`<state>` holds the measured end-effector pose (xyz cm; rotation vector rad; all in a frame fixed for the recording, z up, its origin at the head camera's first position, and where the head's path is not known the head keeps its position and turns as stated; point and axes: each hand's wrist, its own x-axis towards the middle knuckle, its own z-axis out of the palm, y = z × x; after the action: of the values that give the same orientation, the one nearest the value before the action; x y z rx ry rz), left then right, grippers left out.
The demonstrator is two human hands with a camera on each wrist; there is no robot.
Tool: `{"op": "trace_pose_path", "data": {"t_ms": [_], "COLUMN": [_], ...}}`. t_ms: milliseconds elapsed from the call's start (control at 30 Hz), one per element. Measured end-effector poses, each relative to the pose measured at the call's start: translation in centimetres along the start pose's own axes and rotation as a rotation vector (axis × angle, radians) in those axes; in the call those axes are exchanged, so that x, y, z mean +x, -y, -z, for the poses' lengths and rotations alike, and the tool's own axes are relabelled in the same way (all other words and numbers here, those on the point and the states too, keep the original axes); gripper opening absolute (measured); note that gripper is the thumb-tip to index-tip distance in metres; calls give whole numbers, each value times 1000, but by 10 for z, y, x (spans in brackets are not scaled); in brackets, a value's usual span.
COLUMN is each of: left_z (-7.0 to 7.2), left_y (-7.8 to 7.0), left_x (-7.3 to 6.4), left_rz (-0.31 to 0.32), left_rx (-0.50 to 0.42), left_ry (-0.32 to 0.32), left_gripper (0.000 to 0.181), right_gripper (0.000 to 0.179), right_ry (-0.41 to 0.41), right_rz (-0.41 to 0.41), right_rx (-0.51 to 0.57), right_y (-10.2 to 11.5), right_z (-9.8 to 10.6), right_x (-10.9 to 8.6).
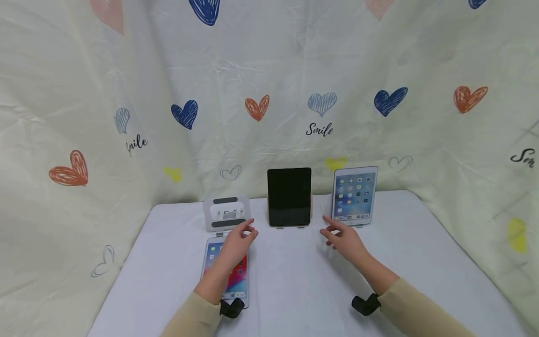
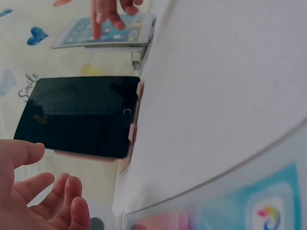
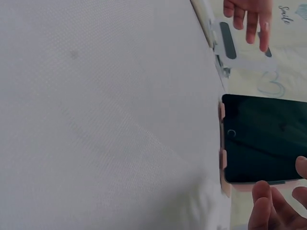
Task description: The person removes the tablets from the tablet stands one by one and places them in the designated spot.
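My left hand (image 1: 238,242) hovers with loosely bent fingers over the gap between a white tablet (image 1: 241,285) lying face up and a grey-white tablet stand (image 1: 206,216) without a tablet. It holds nothing. On the other side, my right hand (image 1: 346,240) is raised, also holding nothing, its index finger pointing inward. Between the two hands, farther back, a black-screened tablet (image 1: 289,196) leans upright on a pink stand (image 2: 132,132). A white tablet (image 1: 354,194) showing app icons stands just beyond the right fingertips. My forearm hides part of the flat tablet.
All the devices are on a table with a white cloth (image 1: 303,281). Behind its back edge hangs a pale curtain (image 1: 278,56) printed with hearts and "Smile". Small black devices (image 1: 365,304) are strapped at both wrists.
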<state>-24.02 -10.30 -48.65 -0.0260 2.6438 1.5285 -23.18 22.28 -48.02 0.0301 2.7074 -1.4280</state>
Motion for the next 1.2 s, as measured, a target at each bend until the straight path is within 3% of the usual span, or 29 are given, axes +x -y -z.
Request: {"op": "trace_pose_path", "data": {"t_ms": [500, 800, 1200], "left_z": [-25, -24, -24], "left_y": [-19, -39, -65], "left_x": [35, 56, 75], "left_rz": [-40, -114, -103], "left_rx": [-24, -31, -2], "left_ry": [-62, -58, -49], "left_gripper": [54, 54, 60], "right_gripper": [59, 62, 67], "right_ry": [-75, -89, -117], "right_rz": [53, 64, 100], "right_rx": [-28, 26, 42], "right_y": [3, 21, 47], "right_z": [-15, -17, -17], "right_x": [28, 49, 69]}}
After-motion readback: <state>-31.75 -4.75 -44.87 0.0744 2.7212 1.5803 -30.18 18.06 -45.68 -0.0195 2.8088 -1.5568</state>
